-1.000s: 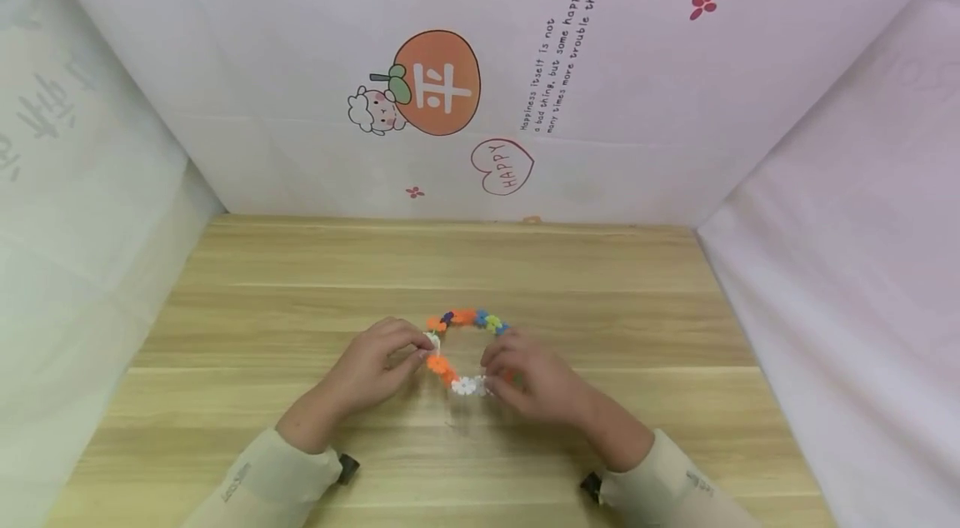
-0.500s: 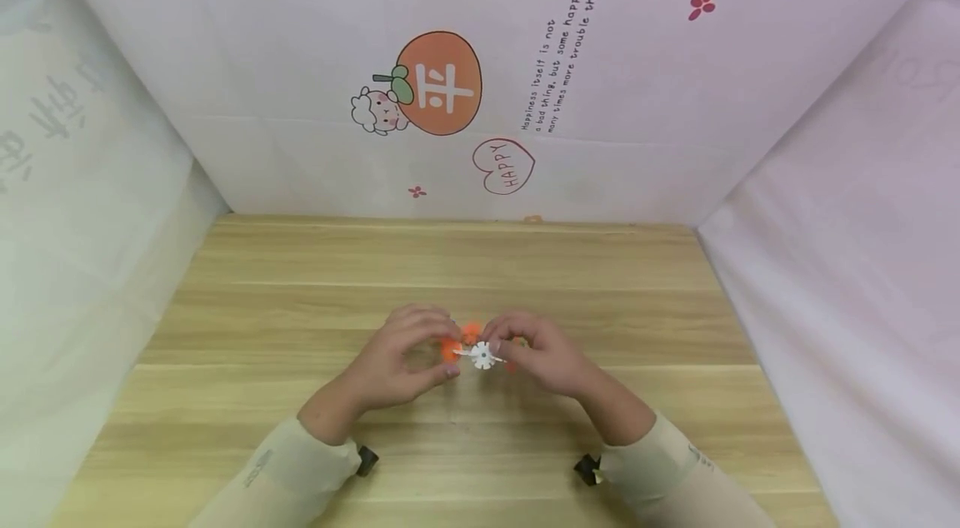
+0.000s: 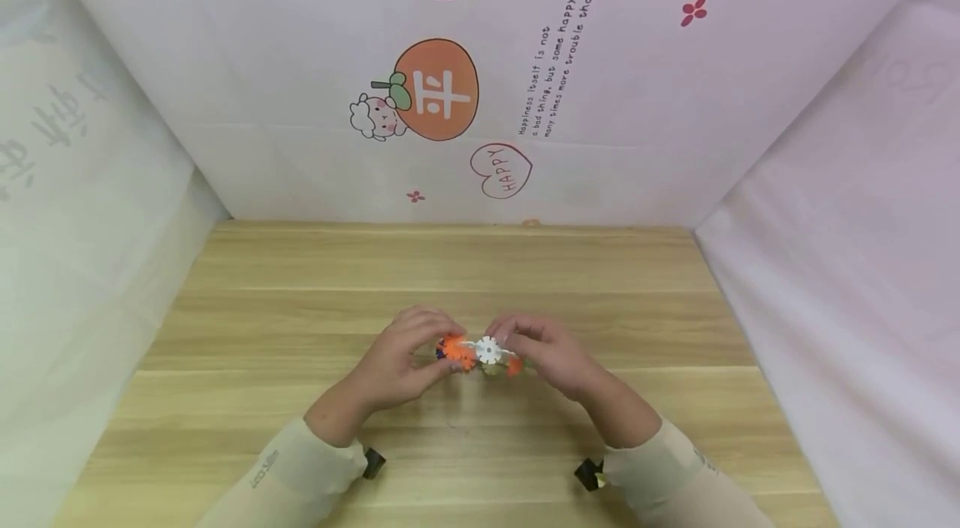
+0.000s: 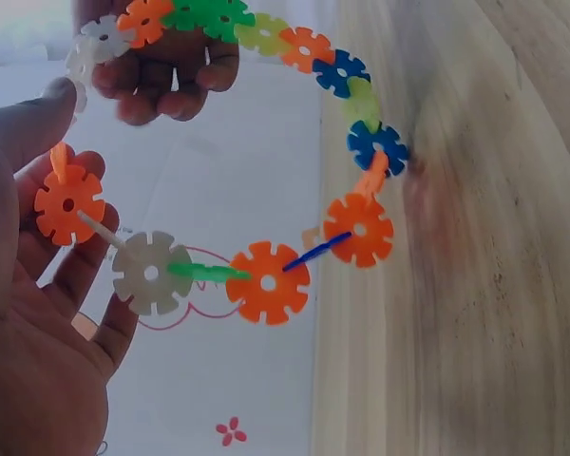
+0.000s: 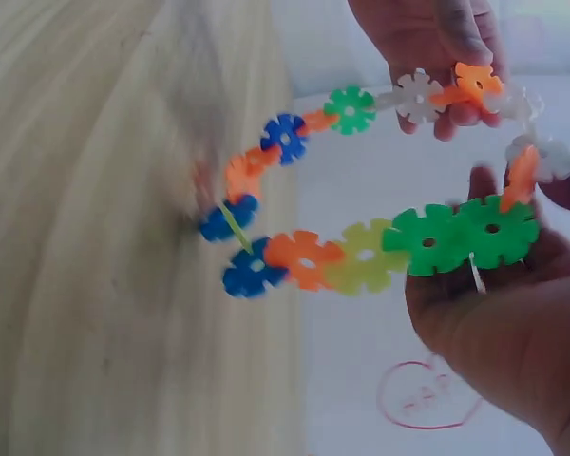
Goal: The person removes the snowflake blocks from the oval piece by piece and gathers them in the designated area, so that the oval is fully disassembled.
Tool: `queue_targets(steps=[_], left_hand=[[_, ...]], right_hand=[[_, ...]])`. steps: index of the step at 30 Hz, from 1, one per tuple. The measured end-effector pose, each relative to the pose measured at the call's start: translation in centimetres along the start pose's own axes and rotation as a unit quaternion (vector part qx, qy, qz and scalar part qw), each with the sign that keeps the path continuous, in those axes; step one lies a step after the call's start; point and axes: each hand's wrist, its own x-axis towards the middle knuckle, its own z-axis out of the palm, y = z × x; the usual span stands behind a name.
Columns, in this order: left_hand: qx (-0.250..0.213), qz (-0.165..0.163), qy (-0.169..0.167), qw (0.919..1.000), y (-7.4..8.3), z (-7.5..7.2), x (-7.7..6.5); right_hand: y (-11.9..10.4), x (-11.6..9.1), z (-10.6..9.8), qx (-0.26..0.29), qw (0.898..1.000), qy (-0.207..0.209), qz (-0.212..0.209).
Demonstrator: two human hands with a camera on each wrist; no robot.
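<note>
From afar, I watch the left hand (image 3: 405, 357) and right hand (image 3: 551, 357) pinch a flower-disc ring (image 3: 483, 351) between them over the wooden table (image 3: 450, 261), where an uneven tug could pop it apart.

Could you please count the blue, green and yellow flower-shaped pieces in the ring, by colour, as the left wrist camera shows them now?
Blue pieces: 3, one edge-on
Green pieces: 3, one edge-on
Yellow pieces: 2
Total: 8
</note>
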Motion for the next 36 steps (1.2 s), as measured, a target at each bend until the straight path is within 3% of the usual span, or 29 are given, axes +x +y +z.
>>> queue_targets(steps=[2, 4, 7, 9, 10, 12, 18, 30, 36], left_hand=[[0.004, -0.001, 0.002, 1.0000, 0.2, 0.0, 0.1], [0.005, -0.001, 0.003, 1.0000, 0.3, 0.0, 0.2], [0.005, 0.007, 0.003, 1.0000, 0.6, 0.0, 0.4], [0.004, 0.012, 0.004, 0.9999, 0.7, 0.1, 0.5], [0.005, 0.014, 0.003, 0.9999, 0.8, 0.1, 0.6], [0.007, 0.018, 0.005, 0.9998, 0.9, 0.2, 0.7], [0.011, 0.020, 0.011, 0.9997, 1.0, 0.5, 0.8], [0.019, 0.042, 0.024, 0.9987, 1.2, 0.6, 1.0], [0.017, 0.034, 0.017, 0.9991, 1.4, 0.7, 1.1]], right_hand=[[-0.3, -0.2, 0.0, -0.063, 0.997, 0.032, -0.037], [-0.8, -0.3, 0.1, -0.142, 0.983, 0.061, -0.101], [-1.7, -0.2, 0.6, -0.251, 0.937, 0.090, -0.227], [-2.2, 0.1, 1.0, -0.299, 0.907, 0.100, -0.280], [-2.3, 0.2, 1.2, -0.317, 0.895, 0.104, -0.296], [-2.4, 0.4, 1.5, -0.335, 0.882, 0.109, -0.314], [-2.2, 0.6, 1.8, -0.348, 0.870, 0.113, -0.332], [-2.3, 0.5, 1.8, -0.356, 0.863, 0.109, -0.341], [-2.2, 0.3, 1.8, -0.352, 0.859, 0.114, -0.355]])
